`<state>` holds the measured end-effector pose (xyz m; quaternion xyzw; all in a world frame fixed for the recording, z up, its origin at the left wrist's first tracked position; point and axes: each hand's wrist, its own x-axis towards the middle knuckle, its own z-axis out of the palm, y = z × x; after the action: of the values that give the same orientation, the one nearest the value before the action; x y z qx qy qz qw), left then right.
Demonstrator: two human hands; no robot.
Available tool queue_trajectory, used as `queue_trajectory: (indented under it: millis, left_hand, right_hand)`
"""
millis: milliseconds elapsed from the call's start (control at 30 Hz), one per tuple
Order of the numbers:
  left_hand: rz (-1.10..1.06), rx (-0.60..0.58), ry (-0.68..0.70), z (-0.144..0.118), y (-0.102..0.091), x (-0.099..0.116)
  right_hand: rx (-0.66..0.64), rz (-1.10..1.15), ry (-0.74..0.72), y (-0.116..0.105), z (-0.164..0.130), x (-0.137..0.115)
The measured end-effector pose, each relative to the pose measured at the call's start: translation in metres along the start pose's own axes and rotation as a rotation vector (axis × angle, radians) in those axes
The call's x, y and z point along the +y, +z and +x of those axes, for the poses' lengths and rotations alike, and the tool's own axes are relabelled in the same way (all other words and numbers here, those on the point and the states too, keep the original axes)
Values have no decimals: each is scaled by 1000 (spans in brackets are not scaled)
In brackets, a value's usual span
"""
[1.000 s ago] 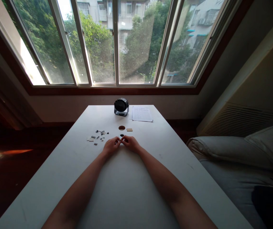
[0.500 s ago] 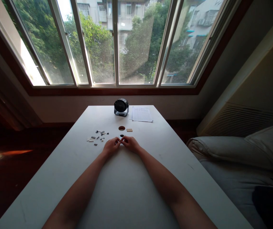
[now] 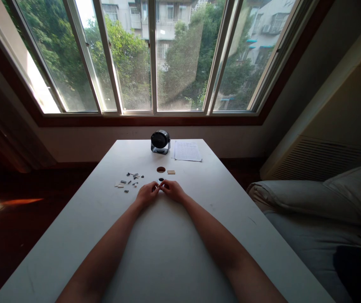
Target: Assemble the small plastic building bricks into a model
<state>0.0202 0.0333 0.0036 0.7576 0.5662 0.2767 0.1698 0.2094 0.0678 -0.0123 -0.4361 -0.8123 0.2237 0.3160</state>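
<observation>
My left hand [image 3: 147,193] and my right hand [image 3: 173,191] meet above the white table [image 3: 161,235], fingertips pinched close together. What they pinch is too small and too hidden by the fingers to name. Just beyond the fingertips shows a pale piece with a dark round spot [image 3: 161,179]; whether the fingers touch it I cannot tell. To the left of my left hand lie several small loose parts [image 3: 123,182], dark grey, black and pale. A flat tan studded piece [image 3: 171,172] rests farther off, ahead of my right hand.
A round hole [image 3: 161,169] opens in the tabletop. Toward the far edge stand a small black fan [image 3: 160,141] and printed paper sheets [image 3: 188,150]. Windows [image 3: 183,63] rise behind the table. A grey sofa [image 3: 309,198] is on the right.
</observation>
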Motion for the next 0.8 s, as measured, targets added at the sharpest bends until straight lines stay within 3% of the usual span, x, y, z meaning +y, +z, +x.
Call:
queue_trajectory:
  millis: [800]
  left_hand:
    - [40, -26, -11, 0, -1, 0]
  right_hand:
    - [-35, -48, 10, -3, -1, -2]
